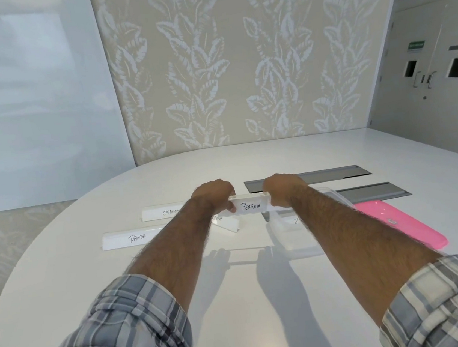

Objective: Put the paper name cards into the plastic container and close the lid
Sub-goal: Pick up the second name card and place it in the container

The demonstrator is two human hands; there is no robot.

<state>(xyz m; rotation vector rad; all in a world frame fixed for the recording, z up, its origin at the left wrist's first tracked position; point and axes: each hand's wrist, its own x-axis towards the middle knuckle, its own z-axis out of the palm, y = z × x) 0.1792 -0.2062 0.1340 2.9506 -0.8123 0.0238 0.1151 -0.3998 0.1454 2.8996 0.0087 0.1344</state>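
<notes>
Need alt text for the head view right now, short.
Both hands, left hand and right hand, hold the PENGUIN card above a white table. PANDA card and OSTRICH card lie left; clear container and pink lid right.

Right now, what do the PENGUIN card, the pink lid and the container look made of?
PENGUIN card: white matte paper with handwritten ink, held at its ends by the left hand and right hand.
Pink lid: glossy plastic, judging by its bright highlights.
Container: clear, slightly frosted plastic; the table shows through it.
</notes>
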